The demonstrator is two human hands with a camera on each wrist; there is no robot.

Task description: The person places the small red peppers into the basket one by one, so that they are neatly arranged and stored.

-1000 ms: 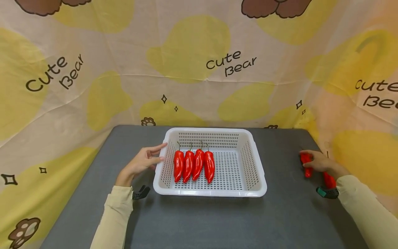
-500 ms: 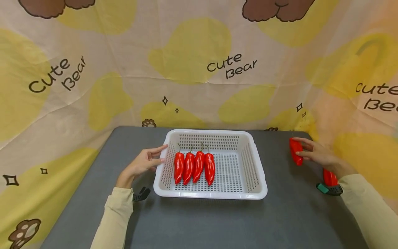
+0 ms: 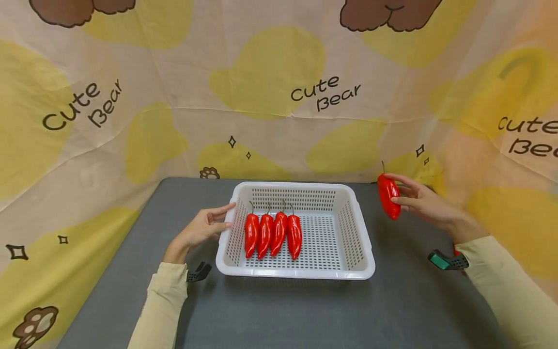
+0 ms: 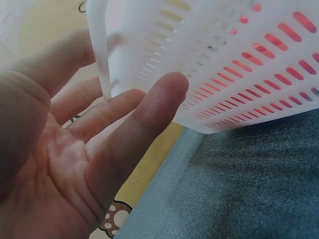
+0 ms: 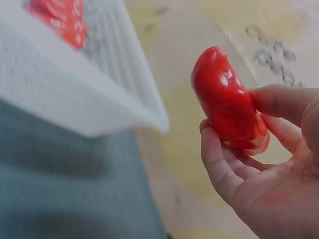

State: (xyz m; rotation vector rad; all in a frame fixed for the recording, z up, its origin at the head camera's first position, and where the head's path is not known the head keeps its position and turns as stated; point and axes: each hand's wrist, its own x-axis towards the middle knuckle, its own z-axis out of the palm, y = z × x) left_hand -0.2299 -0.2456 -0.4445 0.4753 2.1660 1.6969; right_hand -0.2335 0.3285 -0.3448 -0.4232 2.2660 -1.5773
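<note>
In the head view my right hand (image 3: 425, 203) holds a glossy red chili pepper (image 3: 388, 196) above the table's back right, to the right of a white slotted basket (image 3: 294, 274). The right wrist view shows its thumb and fingers around that pepper (image 5: 227, 99), whose green stem points up in the head view. My left hand (image 3: 198, 228) touches the basket's left side with extended fingers. Seen from the left wrist, the thumb lies along the slotted wall (image 4: 259, 79) and other fingertips reach the rim. Several red peppers (image 3: 279, 232) lie side by side in the basket's left half, stems away from me.
The basket stands on a dark grey table (image 3: 287, 315). Another red pepper lies mostly hidden under the right wrist and its black strap (image 3: 449, 261). A printed cloth (image 3: 261, 97) hangs behind the table and along both sides.
My right hand has picked up the pepper from the table's right side and carried it left and up toward the basket. The left hand stays at the basket's side.
</note>
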